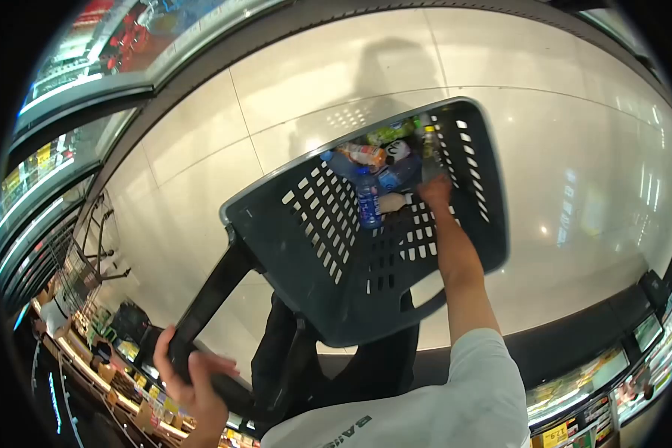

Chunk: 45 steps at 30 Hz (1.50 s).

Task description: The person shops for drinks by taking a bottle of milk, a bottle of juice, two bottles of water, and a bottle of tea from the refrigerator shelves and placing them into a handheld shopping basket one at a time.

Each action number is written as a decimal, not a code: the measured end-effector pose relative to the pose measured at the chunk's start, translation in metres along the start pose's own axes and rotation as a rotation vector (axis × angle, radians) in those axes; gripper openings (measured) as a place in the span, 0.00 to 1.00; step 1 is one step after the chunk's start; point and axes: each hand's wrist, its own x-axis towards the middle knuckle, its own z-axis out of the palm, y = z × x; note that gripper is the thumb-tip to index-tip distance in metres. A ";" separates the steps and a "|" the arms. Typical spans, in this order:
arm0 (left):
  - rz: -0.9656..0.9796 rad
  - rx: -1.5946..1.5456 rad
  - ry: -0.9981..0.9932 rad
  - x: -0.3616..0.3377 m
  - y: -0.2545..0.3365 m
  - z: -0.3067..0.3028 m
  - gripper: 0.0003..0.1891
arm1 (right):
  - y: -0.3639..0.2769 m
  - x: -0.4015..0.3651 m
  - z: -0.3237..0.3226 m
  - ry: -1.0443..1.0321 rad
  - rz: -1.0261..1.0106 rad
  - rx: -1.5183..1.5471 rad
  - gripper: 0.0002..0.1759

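Ideally, the right hand (434,191), its grip apparently closed low on the yellow-capped bottle (430,154) inside the basket (272,231), should hold it steady; the left hand (192,377), fingers spread, rests at the handle (209,302).

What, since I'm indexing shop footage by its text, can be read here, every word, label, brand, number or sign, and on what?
"BA": dark print on the white fabric shirt; its other letters are unclear.
Too blurred to read surely: digits on the yellow rectangular price sign.
Too small: lettering on the blue plastic bottle with a blue cap, the orange-and-white package and the colourful goods behind glass doors.
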 end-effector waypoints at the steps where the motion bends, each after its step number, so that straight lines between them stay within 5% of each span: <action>1: 0.008 0.048 0.018 -0.001 0.001 0.003 0.22 | -0.001 0.017 0.004 -0.059 0.046 0.026 0.60; 7: 0.004 0.089 0.076 -0.002 -0.001 0.006 0.24 | 0.014 0.067 0.059 0.111 0.063 0.174 0.49; 8: -0.003 0.043 0.052 -0.001 -0.002 0.005 0.23 | 0.025 0.075 0.079 0.224 -0.160 0.154 0.41; 10: -0.009 -0.004 -0.019 0.000 -0.004 -0.003 0.23 | 0.015 0.036 0.060 0.136 -0.037 0.291 0.36; 12: 0.012 -0.076 -0.062 0.000 -0.004 -0.005 0.22 | 0.009 0.003 0.039 -0.138 -0.004 0.359 0.34; 15: 0.035 -0.270 -0.036 0.001 -0.006 -0.002 0.19 | -0.005 -0.078 -0.001 -0.548 0.340 1.265 0.28; 17: 0.054 -0.250 -0.080 0.004 -0.010 -0.008 0.20 | 0.007 -0.099 0.013 -0.854 0.270 1.543 0.24; 18: 0.089 -0.230 -0.086 0.005 -0.012 -0.009 0.20 | -0.002 -0.133 -0.006 -0.760 0.313 1.562 0.23; 20: 0.088 -0.185 -0.087 0.003 -0.015 -0.014 0.20 | 0.006 -0.167 -0.011 -0.776 0.078 1.491 0.24; 23: 0.148 -0.128 -0.076 0.007 -0.026 -0.011 0.19 | -0.004 -0.274 -0.097 -0.639 0.009 1.392 0.38; 29: 0.455 -0.035 0.077 0.026 -0.064 0.003 0.21 | 0.011 -0.430 -0.188 -0.512 -0.388 1.310 0.23; 33: 0.401 -0.024 -0.188 0.046 -0.077 0.009 0.31 | 0.012 -0.513 -0.212 -0.396 -0.405 1.326 0.24; 35: 0.543 -0.164 -0.330 0.055 -0.095 -0.001 0.37 | -0.001 -0.564 -0.220 -0.326 -0.424 1.348 0.24; 37: 0.476 -0.053 -0.288 0.036 -0.103 -0.031 0.43 | -0.006 -0.606 -0.218 -0.255 -0.422 1.372 0.24; 41: 0.713 -0.122 -0.429 0.017 -0.167 -0.112 0.35 | -0.028 -0.663 -0.195 -0.161 -0.648 1.256 0.23; 43: 0.393 -0.407 -0.946 -0.021 -0.190 -0.193 0.29 | -0.054 -0.701 -0.181 -0.112 -0.699 1.021 0.21; 45: 0.366 -0.540 -0.951 -0.033 -0.222 -0.238 0.28 | -0.096 -0.744 -0.162 -0.153 -0.734 0.996 0.21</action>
